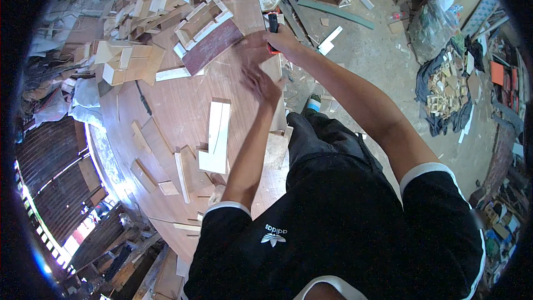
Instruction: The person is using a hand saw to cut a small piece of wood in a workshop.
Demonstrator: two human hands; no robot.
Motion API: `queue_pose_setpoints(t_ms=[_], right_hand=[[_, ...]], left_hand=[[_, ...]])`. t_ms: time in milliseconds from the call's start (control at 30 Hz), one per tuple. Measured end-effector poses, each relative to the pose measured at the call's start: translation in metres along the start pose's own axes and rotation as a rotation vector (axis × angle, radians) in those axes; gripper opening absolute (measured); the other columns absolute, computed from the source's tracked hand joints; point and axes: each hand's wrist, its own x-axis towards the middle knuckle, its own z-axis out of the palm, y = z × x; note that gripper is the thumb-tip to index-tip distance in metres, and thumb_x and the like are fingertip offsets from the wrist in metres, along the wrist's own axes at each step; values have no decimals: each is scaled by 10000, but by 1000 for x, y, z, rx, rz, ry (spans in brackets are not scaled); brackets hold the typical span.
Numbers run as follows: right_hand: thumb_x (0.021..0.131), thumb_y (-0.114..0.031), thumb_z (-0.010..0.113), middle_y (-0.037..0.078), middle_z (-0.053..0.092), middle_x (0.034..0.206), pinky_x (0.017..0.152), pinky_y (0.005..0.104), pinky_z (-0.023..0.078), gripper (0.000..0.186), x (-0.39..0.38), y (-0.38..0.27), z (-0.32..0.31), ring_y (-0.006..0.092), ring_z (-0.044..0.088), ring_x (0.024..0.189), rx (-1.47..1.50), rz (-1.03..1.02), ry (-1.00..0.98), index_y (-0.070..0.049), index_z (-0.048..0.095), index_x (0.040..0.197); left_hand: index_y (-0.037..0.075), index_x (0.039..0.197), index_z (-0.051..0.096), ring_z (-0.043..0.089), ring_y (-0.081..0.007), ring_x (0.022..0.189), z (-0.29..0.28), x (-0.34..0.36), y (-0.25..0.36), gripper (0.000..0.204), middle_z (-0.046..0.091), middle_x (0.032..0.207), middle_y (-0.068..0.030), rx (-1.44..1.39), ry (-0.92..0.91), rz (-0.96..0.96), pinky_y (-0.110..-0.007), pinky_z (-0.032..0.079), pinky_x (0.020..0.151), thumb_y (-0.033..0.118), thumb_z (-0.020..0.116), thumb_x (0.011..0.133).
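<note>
At the table's far right edge, my right hand (pixel 282 40) is closed on a black-and-red hand tool (pixel 272 22); its exact kind is hard to make out. My left hand (pixel 260 82) is over the wooden tabletop (pixel 244 108), nearer to me. Motion smears its fingers, so I cannot tell whether they hold anything. A brownish blur lies between the two hands. Left of them is a dark reddish-brown panel (pixel 212 49), with a pale wooden frame (pixel 204 22) along its far side. Closer to me lies a white L-shaped wooden piece (pixel 217 140).
Stacked wooden box-like pieces (pixel 130 61) fill the far left of the table. Several loose strips (pixel 182 178) lie at its near left. On the floor to the right are a dark cloth heaped with wood offcuts (pixel 447 91), a clear plastic sack (pixel 436 30) and a green strip (pixel 336 13).
</note>
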Motion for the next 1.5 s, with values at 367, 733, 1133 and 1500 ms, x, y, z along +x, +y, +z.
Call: queue_pose_setpoints(t_ms=[367,733,1133,1500], right_hand=[[883,-95,632,46,567,674,486,306,431,112,-3,-1,-2,138,553,557,18,-54,-37,-46,532,889],[857,-93,624,41,584,709,507,295,442,85,11,11,-6,131,560,567,-2,-3,-30,-38,572,896],[880,-66,628,39,565,720,490,305,461,101,11,11,-8,150,570,551,15,39,-74,-46,530,882],[860,-82,630,33,568,690,496,297,443,71,11,14,-5,143,568,559,3,4,-49,-54,587,812]], left_hand=[[64,1553,82,195,-456,1454,-5,-80,-20,1270,220,1553,-281,-128,-41,-127,-554,166,1196,321,910,626],[131,1553,102,273,-467,1418,-15,-78,-13,1243,268,1527,-288,-118,-75,-157,-536,267,1157,236,920,622],[154,1574,37,231,-495,1421,-6,-74,-23,1267,225,1527,-337,-114,-156,-154,-594,221,1133,328,901,665],[59,1535,145,301,-437,1373,-55,-208,-107,1301,273,1508,-253,-109,-127,-50,-563,258,1122,605,858,593]])
